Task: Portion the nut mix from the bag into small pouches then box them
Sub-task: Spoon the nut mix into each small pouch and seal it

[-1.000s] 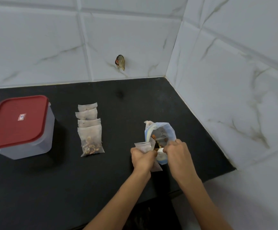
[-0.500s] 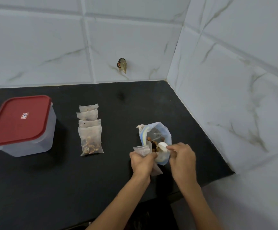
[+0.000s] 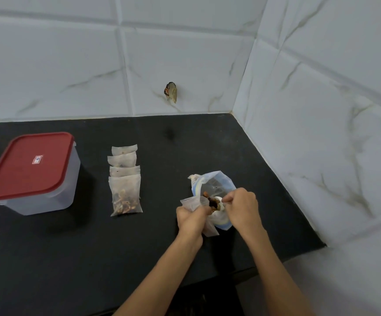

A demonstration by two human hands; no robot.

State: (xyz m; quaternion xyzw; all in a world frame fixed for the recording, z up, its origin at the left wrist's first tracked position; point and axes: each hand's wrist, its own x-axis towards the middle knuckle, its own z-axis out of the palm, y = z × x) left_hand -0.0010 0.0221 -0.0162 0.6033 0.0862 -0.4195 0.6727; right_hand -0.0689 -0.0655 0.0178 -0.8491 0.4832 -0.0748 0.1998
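A clear bag with a blue rim [image 3: 214, 185] stands open on the black counter at the right. My left hand [image 3: 190, 218] grips a small translucent pouch [image 3: 190, 202] right beside the bag's mouth. My right hand [image 3: 242, 207] holds a white spoon [image 3: 219, 202] heaped with dark nut mix, its bowl touching the pouch's opening. Several filled pouches [image 3: 125, 181] lie overlapping in a row at the counter's middle. A clear box with a red lid [image 3: 29, 163] stands shut at the left.
The black counter [image 3: 71, 247] ends in a front edge near my forearms and meets white tiled walls at the back and right. A small brownish object [image 3: 170, 92] sticks to the back wall.
My right hand has lifted the spoon out of the bag with nut mix on it and brought it to the pouch's mouth. The left hand has kept its hold on the pouch.
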